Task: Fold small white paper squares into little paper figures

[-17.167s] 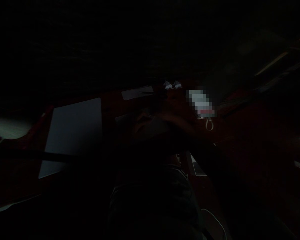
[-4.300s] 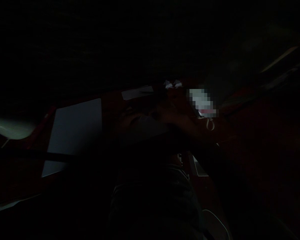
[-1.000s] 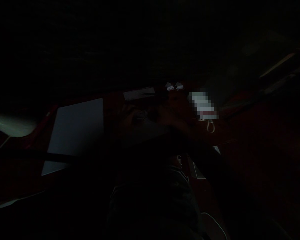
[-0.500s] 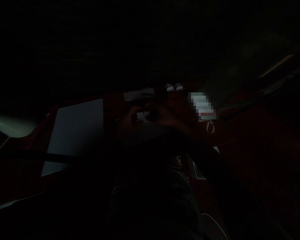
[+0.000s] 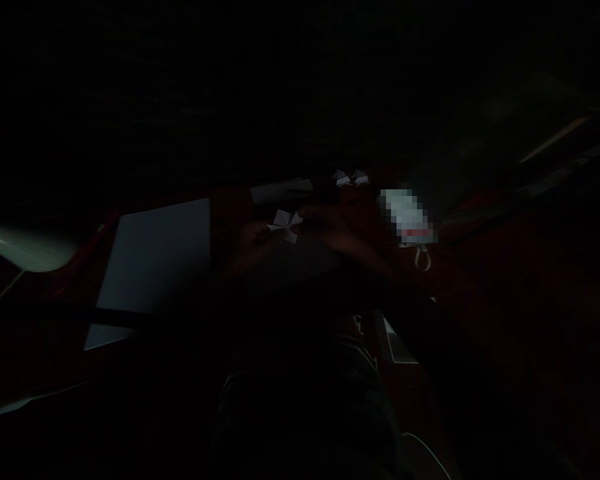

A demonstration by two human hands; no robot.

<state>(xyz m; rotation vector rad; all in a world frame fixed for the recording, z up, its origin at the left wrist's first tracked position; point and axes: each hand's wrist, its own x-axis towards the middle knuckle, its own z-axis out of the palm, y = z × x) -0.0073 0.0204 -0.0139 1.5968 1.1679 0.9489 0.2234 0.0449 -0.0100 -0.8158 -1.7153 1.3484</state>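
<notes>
V. dark. L hand (image 5: 255, 245) & R hand (image 5: 327, 228) both pinch the small folded paper (image 5: 287, 224), one per side, prob. to spread its flaps evenly; it's mid-bench (image 5: 230, 208), over a dim sheet (image 5: 303, 261). Two folded bits (image 5: 361, 178) sit nr the bench's far edge, w/ a paper strip (image 5: 281, 192) to their L, prob. parked there for elbow room.
</notes>
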